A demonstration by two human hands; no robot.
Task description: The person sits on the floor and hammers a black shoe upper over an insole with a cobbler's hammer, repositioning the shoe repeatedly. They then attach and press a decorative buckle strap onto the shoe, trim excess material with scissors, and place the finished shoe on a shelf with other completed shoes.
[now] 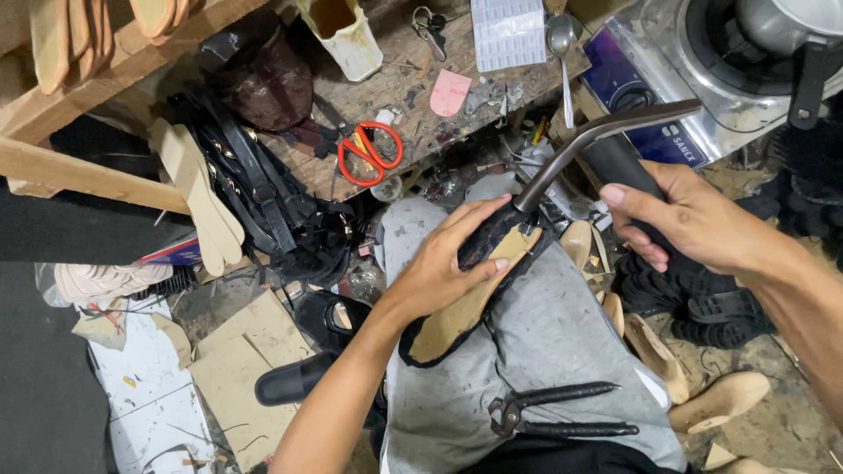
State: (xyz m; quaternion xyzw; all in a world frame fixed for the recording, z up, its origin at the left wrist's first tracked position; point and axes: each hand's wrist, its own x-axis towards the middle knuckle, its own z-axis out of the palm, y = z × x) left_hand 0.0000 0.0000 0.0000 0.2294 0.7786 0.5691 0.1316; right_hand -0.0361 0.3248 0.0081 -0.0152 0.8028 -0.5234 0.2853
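The left hand (443, 263) presses a shoe sole (465, 298), tan with black edging, against the person's lap. The right hand (689, 219) grips a hammer (606, 145), its head touching the sole's toe. Black pincers (562, 411) lie on the lap; orange scissors (369, 151) rest near the wooden surface (395, 88) edge.

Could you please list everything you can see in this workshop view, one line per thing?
shoe: one, tan sole with black upper, on the lap
hammer: one, dark metal head, black handle, above the shoe's tip
pincers: one, dark, on the grey trousers
scissors: one, orange handles, on the wooden bench
spoon: one, silver, on the bench
black straps: a bundle, left of the scissors
stove: one, silver, top right
left hand: holds the shoe
right hand: grips the hammer handle
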